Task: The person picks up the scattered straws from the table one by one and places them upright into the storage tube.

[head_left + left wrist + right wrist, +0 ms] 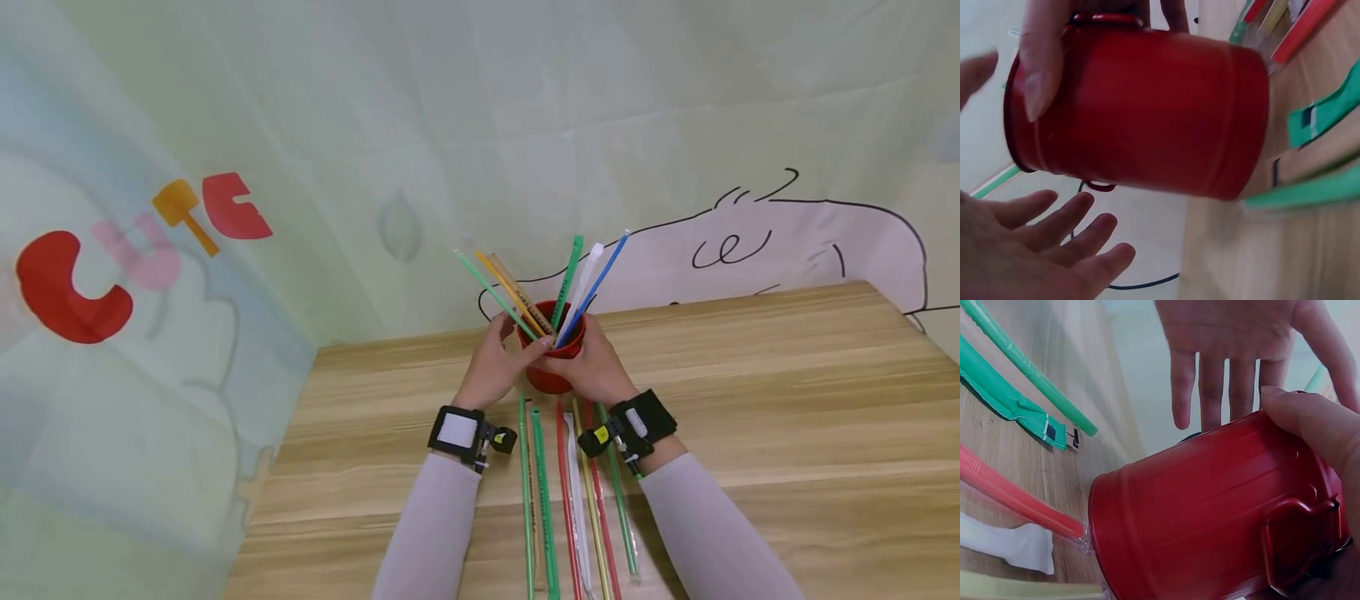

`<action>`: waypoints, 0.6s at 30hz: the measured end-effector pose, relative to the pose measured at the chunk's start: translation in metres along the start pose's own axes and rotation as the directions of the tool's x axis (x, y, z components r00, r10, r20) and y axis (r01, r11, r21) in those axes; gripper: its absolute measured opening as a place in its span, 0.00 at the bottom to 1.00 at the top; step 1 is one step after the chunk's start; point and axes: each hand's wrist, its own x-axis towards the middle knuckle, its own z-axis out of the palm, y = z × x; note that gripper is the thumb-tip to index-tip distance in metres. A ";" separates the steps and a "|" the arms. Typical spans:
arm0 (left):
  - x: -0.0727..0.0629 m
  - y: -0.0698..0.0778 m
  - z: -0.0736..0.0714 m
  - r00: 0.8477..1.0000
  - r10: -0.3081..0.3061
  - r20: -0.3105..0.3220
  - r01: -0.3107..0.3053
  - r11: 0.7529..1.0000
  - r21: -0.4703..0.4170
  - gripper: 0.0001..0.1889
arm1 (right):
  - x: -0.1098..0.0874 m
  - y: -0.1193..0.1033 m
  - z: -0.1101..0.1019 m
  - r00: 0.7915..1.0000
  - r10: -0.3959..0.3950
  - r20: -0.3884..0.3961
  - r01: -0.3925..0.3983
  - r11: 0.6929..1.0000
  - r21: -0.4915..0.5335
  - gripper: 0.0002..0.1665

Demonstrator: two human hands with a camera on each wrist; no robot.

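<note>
A small red metal bucket with side handles is tilted, with several wrapped straws in it: green, orange, brown, white and blue. My right hand grips it, the thumb over the wall near the rim and the other fingers mostly hidden behind. My left hand is beside the bucket with its fingers spread and fairly straight. A gap shows between those fingers and the red wall in the left wrist view.
A row of wrapped straws in green, brown, red, white and yellow lies on the wood-grain table between my forearms. Behind the table hangs a printed cloth. Each wrist wears a strapped camera.
</note>
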 end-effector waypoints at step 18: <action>0.005 -0.016 0.018 0.995 0.057 0.083 -0.043 0.985 -0.165 0.48 | 0.000 0.002 -0.004 0.999 0.001 -0.034 -0.003 0.998 -0.060 0.52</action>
